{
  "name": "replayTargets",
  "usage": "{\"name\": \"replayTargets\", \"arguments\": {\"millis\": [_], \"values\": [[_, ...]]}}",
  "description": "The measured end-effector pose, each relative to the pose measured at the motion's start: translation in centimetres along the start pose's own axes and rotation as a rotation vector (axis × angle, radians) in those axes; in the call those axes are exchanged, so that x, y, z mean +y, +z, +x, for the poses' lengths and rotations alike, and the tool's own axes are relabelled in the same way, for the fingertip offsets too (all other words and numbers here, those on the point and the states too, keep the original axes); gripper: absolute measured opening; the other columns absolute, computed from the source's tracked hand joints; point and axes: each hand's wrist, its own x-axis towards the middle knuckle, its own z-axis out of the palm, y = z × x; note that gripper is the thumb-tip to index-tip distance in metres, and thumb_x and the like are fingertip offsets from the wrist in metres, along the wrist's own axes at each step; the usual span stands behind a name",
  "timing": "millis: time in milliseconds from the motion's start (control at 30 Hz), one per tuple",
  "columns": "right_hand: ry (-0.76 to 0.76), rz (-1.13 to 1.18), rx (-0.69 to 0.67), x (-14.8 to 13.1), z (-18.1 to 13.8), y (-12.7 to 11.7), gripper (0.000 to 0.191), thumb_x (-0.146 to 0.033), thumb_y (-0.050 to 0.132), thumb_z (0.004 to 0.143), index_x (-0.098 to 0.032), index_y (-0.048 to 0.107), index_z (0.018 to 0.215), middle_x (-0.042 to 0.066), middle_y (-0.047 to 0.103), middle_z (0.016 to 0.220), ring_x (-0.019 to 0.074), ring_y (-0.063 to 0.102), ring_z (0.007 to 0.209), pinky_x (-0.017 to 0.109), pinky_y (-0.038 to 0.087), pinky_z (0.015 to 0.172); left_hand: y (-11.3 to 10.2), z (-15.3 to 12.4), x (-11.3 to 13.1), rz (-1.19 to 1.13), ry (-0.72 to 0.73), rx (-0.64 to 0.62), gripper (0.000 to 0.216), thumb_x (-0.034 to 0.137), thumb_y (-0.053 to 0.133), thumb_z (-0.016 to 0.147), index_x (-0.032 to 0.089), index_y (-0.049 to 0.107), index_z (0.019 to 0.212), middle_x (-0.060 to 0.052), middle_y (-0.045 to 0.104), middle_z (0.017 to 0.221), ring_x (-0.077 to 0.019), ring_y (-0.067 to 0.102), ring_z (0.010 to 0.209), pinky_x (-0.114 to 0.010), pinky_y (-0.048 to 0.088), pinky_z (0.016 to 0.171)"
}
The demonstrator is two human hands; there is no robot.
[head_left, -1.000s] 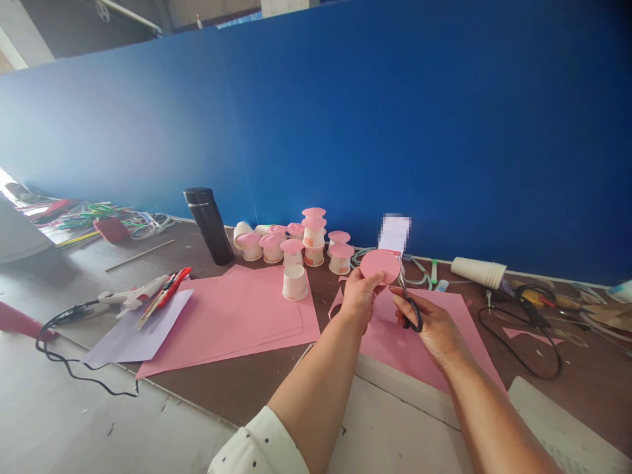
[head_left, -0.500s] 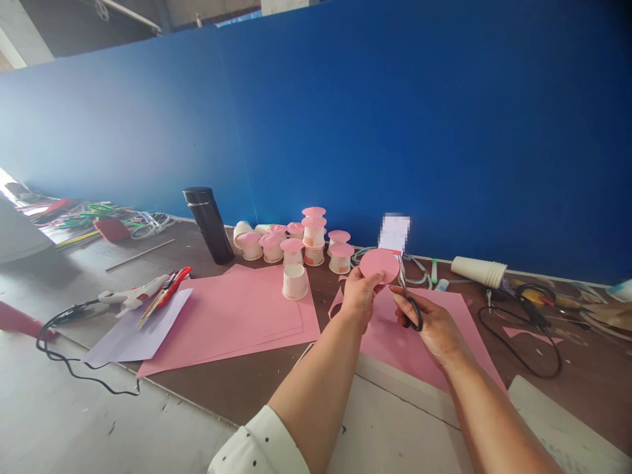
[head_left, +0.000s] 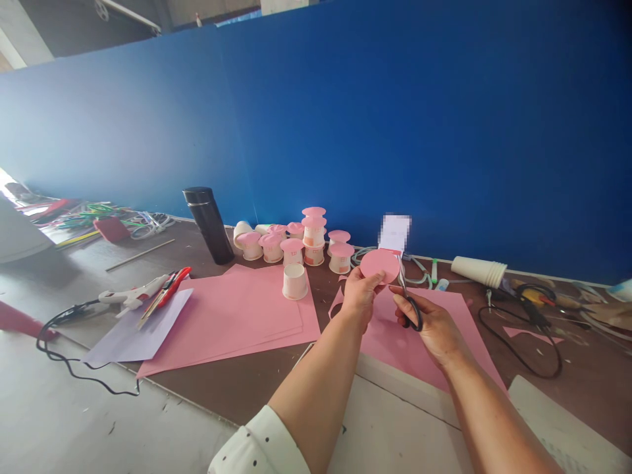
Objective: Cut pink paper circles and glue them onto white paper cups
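Note:
My left hand pinches a round pink paper disc by its lower edge. In my right hand is a pair of scissors with black handles, their blades pointing up along the disc's right edge. How far apart the blades are is hard to tell. Beneath both hands lies a pink paper sheet. Left of my hands an uncapped paper cup stands upside down on other pink sheets. Behind it, several paper cups carry pink disc tops, some of them stacked.
A black flask stands at the back left. Nearer lie a glue gun, a red utility knife and a lilac sheet. On the right are nested cups and a black cable. A blue partition bounds the table.

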Motion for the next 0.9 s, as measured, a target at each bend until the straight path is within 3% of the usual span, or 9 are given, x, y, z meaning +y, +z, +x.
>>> {"name": "replayTargets", "arguments": {"millis": [900], "values": [[-0.009, -0.043, 0.011, 0.68, 0.36, -0.22, 0.059, -0.059, 0.074, 0.072, -0.019, 0.073, 0.116, -0.001, 0.061, 0.064, 0.0147, 0.053, 0.063, 0.029, 0.043, 0.065, -0.10, -0.09, -0.07, 0.039, 0.001, -0.008, 0.029, 0.019, 0.078, 0.062, 0.015, 0.063, 0.087, -0.008, 0.067, 0.095, -0.0176, 0.063, 0.088, -0.039, 0.048, 0.092]]}}
